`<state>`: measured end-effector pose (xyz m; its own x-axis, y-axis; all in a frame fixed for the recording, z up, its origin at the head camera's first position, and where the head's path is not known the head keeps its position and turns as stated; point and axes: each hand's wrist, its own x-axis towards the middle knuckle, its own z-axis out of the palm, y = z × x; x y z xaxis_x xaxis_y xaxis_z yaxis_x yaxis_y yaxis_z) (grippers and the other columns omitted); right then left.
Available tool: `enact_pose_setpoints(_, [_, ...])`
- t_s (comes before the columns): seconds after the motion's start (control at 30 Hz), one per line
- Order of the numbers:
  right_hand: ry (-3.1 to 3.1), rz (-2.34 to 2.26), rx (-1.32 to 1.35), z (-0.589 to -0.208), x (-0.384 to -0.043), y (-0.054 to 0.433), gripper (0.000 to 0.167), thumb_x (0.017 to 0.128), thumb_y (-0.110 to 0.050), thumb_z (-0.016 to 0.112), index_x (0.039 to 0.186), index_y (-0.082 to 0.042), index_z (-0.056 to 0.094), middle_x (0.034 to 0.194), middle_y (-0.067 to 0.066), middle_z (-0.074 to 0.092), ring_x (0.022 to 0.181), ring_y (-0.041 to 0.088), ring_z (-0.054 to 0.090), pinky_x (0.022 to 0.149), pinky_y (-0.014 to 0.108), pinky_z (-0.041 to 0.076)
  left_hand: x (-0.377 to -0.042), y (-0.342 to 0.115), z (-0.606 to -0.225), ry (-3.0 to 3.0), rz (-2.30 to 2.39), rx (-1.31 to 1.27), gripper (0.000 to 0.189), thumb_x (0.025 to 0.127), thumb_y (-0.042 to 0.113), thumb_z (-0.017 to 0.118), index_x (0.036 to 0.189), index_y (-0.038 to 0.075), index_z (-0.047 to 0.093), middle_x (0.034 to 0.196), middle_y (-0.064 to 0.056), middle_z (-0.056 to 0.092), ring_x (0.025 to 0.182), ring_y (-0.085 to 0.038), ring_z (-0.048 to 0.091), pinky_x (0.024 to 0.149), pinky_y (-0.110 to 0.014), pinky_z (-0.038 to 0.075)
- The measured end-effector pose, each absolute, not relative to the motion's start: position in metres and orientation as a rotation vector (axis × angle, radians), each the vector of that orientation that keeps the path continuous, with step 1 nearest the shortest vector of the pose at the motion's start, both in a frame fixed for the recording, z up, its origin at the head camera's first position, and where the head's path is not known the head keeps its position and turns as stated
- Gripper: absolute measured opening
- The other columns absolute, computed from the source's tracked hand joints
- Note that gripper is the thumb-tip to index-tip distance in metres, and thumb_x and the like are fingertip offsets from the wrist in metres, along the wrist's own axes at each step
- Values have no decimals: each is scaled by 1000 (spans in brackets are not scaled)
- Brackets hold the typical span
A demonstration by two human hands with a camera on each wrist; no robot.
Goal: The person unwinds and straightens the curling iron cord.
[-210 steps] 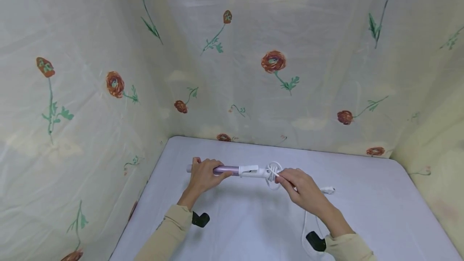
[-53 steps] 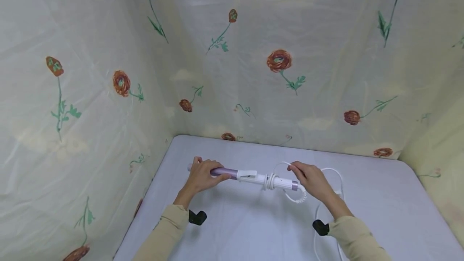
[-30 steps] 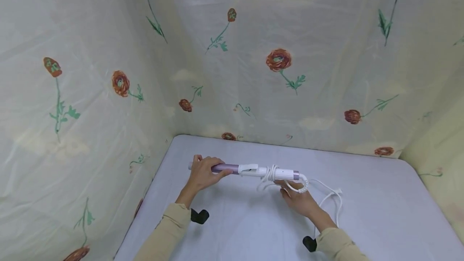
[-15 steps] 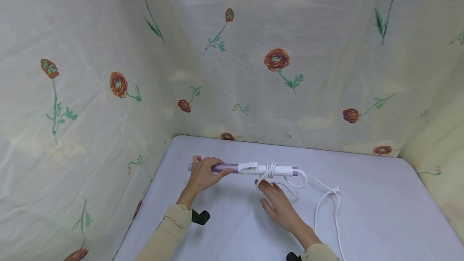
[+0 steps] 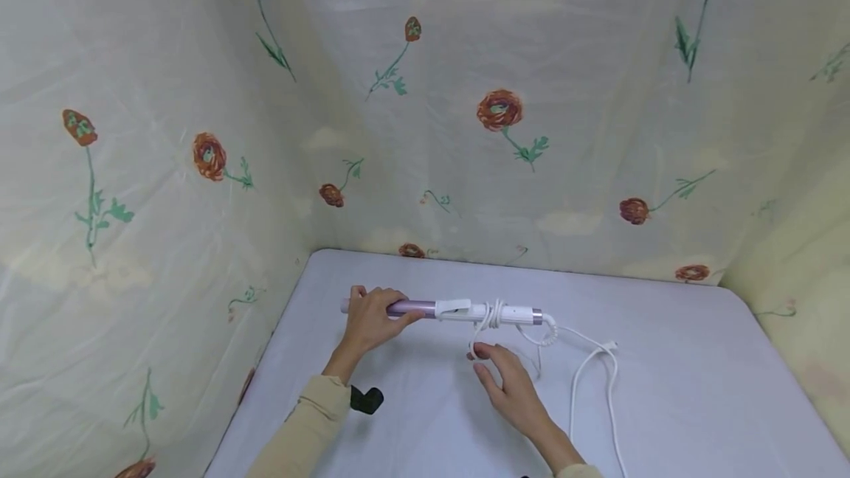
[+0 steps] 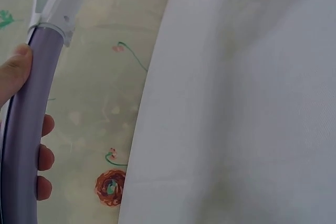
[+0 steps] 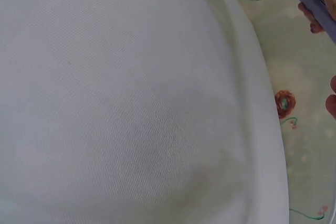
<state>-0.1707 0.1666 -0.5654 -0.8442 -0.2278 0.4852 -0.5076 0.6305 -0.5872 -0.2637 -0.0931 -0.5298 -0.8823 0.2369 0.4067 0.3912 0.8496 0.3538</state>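
My left hand (image 5: 372, 319) grips the purple barrel of a curling iron (image 5: 511, 315), which lies sideways above the table, its white handle to the right. In the left wrist view, the thumb and fingertips (image 6: 46, 158) wrap the barrel (image 6: 31, 124). Several turns of white cord (image 5: 494, 314) circle the handle near the clamp lever (image 5: 455, 306). In front of the handle, my right hand (image 5: 514, 393) has its fingers hooked on a cord loop hanging from these turns, thumb apart. The right wrist view shows only fingertips (image 7: 332, 103) at its edge.
The cord's slack (image 5: 576, 382) runs across the white table (image 5: 684, 375) at right, with the white plug (image 5: 609, 346) lying there. Flower-printed cloth (image 5: 398, 131) hangs behind and on both sides of the table. Dark wrist mounts (image 5: 367, 400) sit by the sleeves.
The right hand took the cord over the far side of the handle, then under it, and now draws it toward the body in front. The left hand keeps its grip.
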Motion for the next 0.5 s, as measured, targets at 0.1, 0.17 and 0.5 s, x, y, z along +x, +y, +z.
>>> enact_pose_setpoints(0.1, [-2490, 1032, 578, -564, -170, 167, 27, 89, -12, 64, 115, -9, 61, 102, -2, 69, 99, 14, 62, 91, 39, 44, -263, -91, -529, -2688, -600, -465, 46, 74, 65, 66, 95, 24, 71, 82, 8, 69, 73, -9, 54, 83, -41, 26])
enact_pose_setpoints(0.17, [-2502, 1028, 569, -562, -170, 168, 26, 88, -13, 65, 113, -8, 62, 102, 0, 69, 96, 13, 63, 88, 39, 46, -263, -91, -528, -2693, -592, -460, 46, 74, 64, 66, 95, 24, 71, 81, 8, 69, 73, -9, 53, 83, -41, 26])
enact_pose_setpoints(0.5, [-2476, 1022, 660, -542, -172, 174, 14, 85, -7, 67, 98, -7, 64, 77, -9, 65, 65, -5, 53, 57, 17, 46, -263, -89, -530, -2693, -559, -452, 47, 75, 65, 66, 94, 22, 72, 78, 7, 68, 70, -9, 52, 80, -40, 26])
